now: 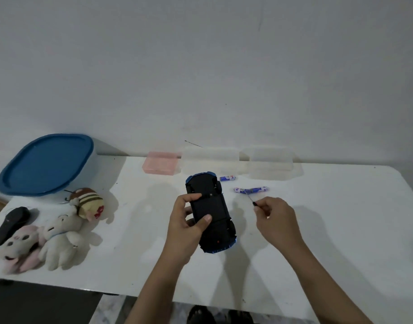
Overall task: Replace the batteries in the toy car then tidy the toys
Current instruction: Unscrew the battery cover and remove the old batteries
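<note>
The toy car (210,213) lies upside down near the middle of the table (341,230), black underside facing up — the orientation that exposes the battery cover and its screw. The left hand (189,220) grips the car from its left side, thumb pressed on the underside and fingers curled round the body, which steadies it against turning forces. The right hand (274,216) pinches a small screwdriver (252,201) by its dark handle, thin shaft pointing away toward the far edge; the tip is apart from the car, not on the screw.

Three blue batteries lie beside the car toward the far edge: a single battery (227,178) just right of the car's far end, and a pair of batteries (251,190) end to end — within reach of the right hand. Whether they are fresh or spent cannot be told.

Toward the left edge, plush toys (58,232) and a dark remote (10,224) lie grouped in front of the blue-lidded bin (45,163), probably the storage point for tidying.
</note>
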`<action>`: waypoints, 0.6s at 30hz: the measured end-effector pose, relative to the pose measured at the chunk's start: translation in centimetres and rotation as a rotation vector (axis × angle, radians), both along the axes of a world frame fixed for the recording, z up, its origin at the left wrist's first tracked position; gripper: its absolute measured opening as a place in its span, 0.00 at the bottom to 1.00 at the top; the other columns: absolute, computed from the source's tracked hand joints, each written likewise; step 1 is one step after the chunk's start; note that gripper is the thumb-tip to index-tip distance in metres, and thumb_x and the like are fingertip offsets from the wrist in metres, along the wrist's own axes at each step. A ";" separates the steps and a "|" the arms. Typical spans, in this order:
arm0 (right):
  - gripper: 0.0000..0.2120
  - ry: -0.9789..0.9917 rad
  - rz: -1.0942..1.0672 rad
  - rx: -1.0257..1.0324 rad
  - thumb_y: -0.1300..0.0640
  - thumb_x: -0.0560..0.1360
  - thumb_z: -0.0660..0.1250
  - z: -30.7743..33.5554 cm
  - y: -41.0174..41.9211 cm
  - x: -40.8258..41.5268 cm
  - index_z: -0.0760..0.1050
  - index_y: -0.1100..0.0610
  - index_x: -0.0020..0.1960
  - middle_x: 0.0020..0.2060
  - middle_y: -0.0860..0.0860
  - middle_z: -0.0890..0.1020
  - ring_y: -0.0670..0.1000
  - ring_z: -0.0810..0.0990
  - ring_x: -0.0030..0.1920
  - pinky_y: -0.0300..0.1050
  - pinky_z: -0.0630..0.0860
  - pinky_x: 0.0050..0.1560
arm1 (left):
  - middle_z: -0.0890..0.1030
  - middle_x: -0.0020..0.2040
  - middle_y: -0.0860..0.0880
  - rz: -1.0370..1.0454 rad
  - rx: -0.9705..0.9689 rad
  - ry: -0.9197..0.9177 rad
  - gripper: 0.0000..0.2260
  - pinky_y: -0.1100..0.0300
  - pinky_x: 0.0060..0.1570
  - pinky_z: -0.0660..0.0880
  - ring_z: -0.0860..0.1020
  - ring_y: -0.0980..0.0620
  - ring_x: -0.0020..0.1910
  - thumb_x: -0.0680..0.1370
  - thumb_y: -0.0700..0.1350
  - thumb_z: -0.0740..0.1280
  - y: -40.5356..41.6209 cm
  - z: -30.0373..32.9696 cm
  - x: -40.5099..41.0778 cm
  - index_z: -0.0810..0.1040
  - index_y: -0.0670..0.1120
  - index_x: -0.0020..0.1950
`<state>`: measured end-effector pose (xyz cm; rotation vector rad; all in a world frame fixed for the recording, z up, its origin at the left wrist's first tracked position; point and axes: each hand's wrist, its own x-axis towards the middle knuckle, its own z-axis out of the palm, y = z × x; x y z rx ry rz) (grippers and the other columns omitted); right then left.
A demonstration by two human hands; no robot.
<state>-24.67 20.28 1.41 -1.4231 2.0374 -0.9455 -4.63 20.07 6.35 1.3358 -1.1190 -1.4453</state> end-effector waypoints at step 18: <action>0.08 -0.026 -0.197 -0.223 0.65 0.71 0.71 -4.7 0.7 1.1 0.81 0.57 0.48 0.43 0.51 0.79 0.50 0.78 0.44 0.27 0.70 0.42 | 0.77 0.53 0.39 -0.167 0.105 0.000 0.18 0.56 0.38 0.80 0.80 0.47 0.42 0.75 0.29 0.66 -0.9 -3.5 2.2 0.72 0.51 0.55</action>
